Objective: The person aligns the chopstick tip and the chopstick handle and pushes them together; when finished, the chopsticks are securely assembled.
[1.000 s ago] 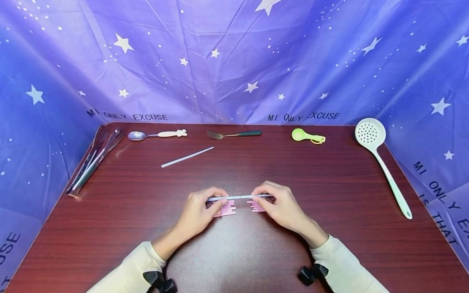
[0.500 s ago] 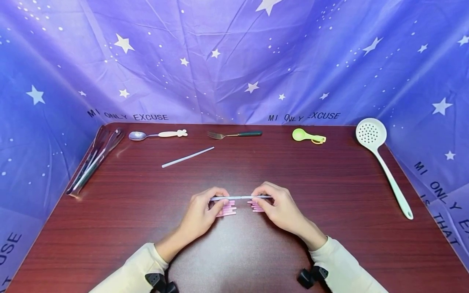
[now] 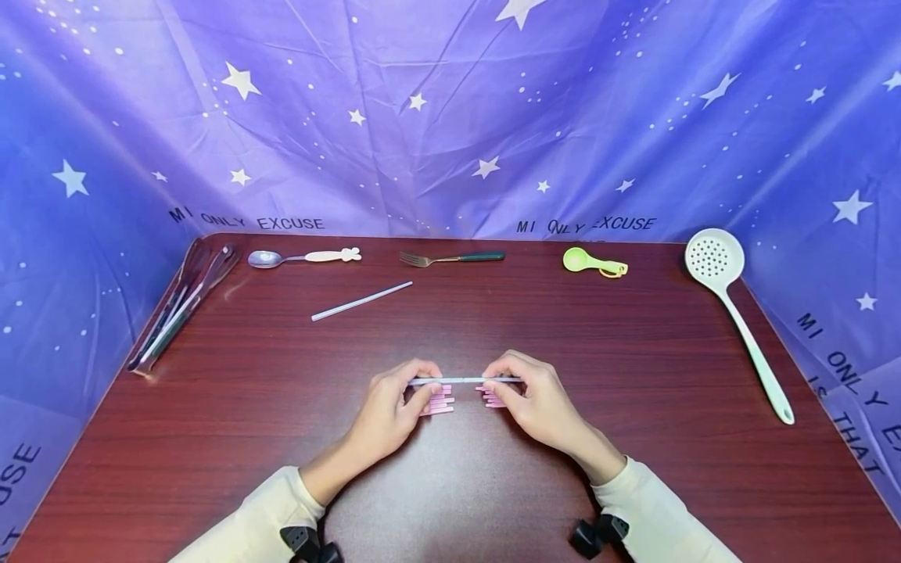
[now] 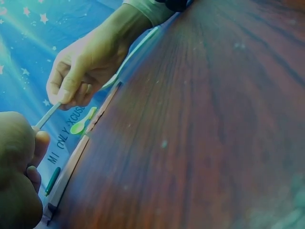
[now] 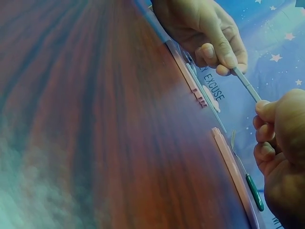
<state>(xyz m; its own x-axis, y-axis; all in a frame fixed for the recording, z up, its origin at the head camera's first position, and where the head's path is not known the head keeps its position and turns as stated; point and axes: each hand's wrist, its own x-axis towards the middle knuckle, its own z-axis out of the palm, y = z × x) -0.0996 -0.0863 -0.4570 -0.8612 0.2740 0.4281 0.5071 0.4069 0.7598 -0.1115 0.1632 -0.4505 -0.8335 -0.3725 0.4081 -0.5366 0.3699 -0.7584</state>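
Pale stick [image 3: 463, 380]: where is it?

Raised off the tabletop [image 3: 450, 485], spanning left hand [image 3: 394, 403] to right hand [image 3: 538, 395]. Fingers narrow on both, each pinching it with the thumb.

How much shows?

Middle stretch mainly; fingers partly cover both ends. Left hand is cut off in the left wrist view, right hand in the right wrist view.

Writing?

Backdrop [image 3: 394, 156] reads "MI ONLY EXCUSE" at left. Same line right of centre is creased, E of EXCUSE garbled. "IS THAT" on the right panel, first word partly lost in folds. "USE" clipped at the left edge. See-through item [image 3: 176, 317] at far left: glare, contents hard to make out.

Stick's looks?

Thin, straight, grey-blue, near level in the head view. Fine seam mid-length; can't tell if one piece or two end to end. Pink sticks [image 3: 439, 400] lie just below, partly behind the hands, count unclear.
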